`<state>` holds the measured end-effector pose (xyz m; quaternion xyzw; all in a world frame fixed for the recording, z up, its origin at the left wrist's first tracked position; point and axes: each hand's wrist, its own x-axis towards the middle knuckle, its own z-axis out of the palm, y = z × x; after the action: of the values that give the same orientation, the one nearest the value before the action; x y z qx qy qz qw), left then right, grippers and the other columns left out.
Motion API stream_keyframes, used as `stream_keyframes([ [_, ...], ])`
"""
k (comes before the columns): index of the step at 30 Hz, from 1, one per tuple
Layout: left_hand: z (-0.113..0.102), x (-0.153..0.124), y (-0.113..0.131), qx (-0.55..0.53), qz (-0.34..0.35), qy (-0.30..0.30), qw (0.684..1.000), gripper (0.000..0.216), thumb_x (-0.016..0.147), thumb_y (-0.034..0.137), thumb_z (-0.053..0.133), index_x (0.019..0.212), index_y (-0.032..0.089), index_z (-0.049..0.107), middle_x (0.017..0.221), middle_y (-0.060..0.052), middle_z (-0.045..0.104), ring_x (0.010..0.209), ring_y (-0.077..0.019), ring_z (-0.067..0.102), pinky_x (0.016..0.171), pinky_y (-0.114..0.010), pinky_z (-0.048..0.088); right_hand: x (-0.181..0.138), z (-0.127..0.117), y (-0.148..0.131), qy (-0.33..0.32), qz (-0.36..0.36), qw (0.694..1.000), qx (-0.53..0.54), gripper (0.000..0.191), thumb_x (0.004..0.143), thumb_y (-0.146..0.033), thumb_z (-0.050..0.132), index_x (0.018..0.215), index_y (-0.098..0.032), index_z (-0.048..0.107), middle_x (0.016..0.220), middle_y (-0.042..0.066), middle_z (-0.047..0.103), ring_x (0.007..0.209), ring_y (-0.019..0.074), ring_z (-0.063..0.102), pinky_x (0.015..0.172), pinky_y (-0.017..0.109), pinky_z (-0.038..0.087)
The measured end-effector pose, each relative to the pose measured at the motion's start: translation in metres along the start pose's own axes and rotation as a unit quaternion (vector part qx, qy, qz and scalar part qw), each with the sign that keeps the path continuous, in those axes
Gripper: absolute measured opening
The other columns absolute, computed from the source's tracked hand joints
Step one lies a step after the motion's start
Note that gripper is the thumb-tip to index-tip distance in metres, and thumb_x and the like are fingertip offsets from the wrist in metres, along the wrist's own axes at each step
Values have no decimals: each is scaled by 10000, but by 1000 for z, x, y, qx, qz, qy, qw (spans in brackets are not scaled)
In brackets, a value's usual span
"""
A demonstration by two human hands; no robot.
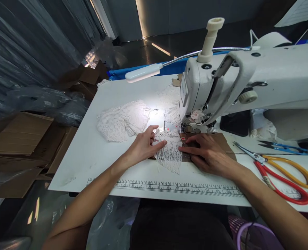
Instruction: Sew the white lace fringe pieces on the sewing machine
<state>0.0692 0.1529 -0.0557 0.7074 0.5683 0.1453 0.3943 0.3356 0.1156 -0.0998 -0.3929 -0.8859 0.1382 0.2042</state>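
A piece of white lace lies on the white sewing table, running under the needle area of the white sewing machine. My left hand lies flat on the lace's left side, fingers stretched toward the needle. My right hand presses flat on a brown card piece at the lace's right edge, fingers stretched out. A heap of white lace lies to the left under the lamp light.
A gooseneck lamp shines on the work. Scissors with red and yellow handles and blue-handled snips lie at the right. A ruler strip runs along the table's front edge. Cardboard boxes and plastic bags stand at the left.
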Motion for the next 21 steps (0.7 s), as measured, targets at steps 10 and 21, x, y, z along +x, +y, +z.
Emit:
stream_keyframes([
  [10, -1, 4, -6, -27, 17, 15, 999, 603, 857, 447, 646, 1357, 178, 444, 764, 23, 539, 616, -110, 523, 559, -251, 433, 0, 0, 0, 14, -5, 1000, 2, 393, 922, -229, 516, 1273, -362, 632, 1163, 83, 588, 1102, 284, 541, 938, 552, 472],
  [21, 13, 27, 10, 381, 414, 23, 827, 302, 992, 295, 418, 1132, 118, 620, 1104, -138, 625, 918, -233, 577, 696, -345, 481, 1, -1, -4, 13, 1, 1000, -11, 356, 913, -213, 529, 1226, -313, 666, 1172, 98, 585, 1114, 299, 521, 940, 542, 459],
])
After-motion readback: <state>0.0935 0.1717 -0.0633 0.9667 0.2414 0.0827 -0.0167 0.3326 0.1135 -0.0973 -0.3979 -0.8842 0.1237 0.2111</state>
